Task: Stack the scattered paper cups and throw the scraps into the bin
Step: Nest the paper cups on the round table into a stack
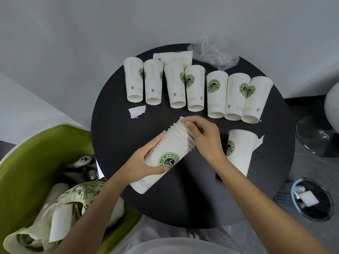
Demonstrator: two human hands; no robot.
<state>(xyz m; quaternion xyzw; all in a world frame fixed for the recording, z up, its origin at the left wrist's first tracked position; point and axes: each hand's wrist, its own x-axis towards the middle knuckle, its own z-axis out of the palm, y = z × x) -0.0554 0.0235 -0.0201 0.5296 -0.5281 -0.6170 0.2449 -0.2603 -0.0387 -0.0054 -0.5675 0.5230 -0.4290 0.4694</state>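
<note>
Paper cups, head view, one entry per item:

1. stack of cups (165, 158); centre of frame, over black round table (113, 125); tilted, base twd lower left, rims twd upper right; green logo faces up; cannot tell if base rests on tabletop.
2. left hand (145, 162); grips stack mid-body from left; fingers wrapped along wall, thumb laid across logo.
3. right hand (201, 138); at rim end of stack; fingers curled tog. and clamped over top rims, fingertips on the uppermost edge.
4. row of cups (195, 96); seven, upper centre to upper right; appear to lie on their sides, side by side, bases twd lower edge; neighbours touching or nearly so, two at right end overlap.
5. crosswise cup (172, 58); behind row's left half, lying sideways.
6. single cup (240, 153); right of centre, just beside right wrist, partly hidden by forearm.
7. paper scrap (137, 111); torn, white; on table below row's left end, apart from cups.
8. second scrap (259, 142); touching single cup's right side.
9. plastic wrap (214, 52); clear, crumpled; table's far edge, upper centre-right.
10. bin (284, 198); blue mesh, dark liner; floor, lower right; white pieces (308, 197) inside.
11. green chair (27, 162); lower left; holds cloth bag (82, 191) + misc. items.
12. chair base (315, 136); chrome, right edge.
</note>
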